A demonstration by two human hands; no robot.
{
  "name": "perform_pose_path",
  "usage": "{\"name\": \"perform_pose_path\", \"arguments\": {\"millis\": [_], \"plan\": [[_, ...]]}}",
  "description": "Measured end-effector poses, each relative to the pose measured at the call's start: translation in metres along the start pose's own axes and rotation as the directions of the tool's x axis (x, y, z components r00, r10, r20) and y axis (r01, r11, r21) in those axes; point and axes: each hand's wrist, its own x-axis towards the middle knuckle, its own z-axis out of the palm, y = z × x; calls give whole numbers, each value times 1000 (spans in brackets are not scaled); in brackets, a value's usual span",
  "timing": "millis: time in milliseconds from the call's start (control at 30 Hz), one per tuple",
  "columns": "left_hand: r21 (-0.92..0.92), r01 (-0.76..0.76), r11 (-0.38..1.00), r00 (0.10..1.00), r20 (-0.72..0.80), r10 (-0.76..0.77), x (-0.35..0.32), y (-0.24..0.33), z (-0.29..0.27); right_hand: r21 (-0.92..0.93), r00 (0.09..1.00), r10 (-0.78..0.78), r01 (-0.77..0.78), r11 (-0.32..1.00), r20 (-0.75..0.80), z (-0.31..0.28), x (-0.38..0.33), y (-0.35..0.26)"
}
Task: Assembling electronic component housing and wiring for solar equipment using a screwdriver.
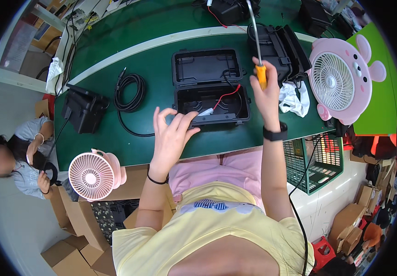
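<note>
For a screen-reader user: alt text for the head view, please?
A person's left hand touches the front edge of an open black plastic case on a green table, while the right hand holds an orange-handled screwdriver upright.

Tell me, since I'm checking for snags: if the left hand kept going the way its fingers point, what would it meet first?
Probably the near rim of the open black case. The left hand points up-right toward it, fingers about at its edge, though depth is unclear.
</note>
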Motion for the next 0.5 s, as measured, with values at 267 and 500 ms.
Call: {"name": "perform_pose_path", "arguments": {"millis": [267,500], "plan": [[-115,6,993,1000,-11,-7,-2,2,3,-43,966,87,-78,996,244,28,41,7],[-103,45,994,999,6,-45,-7,8,3,217,965,-42,-16,976,261,16,37,21]]}}
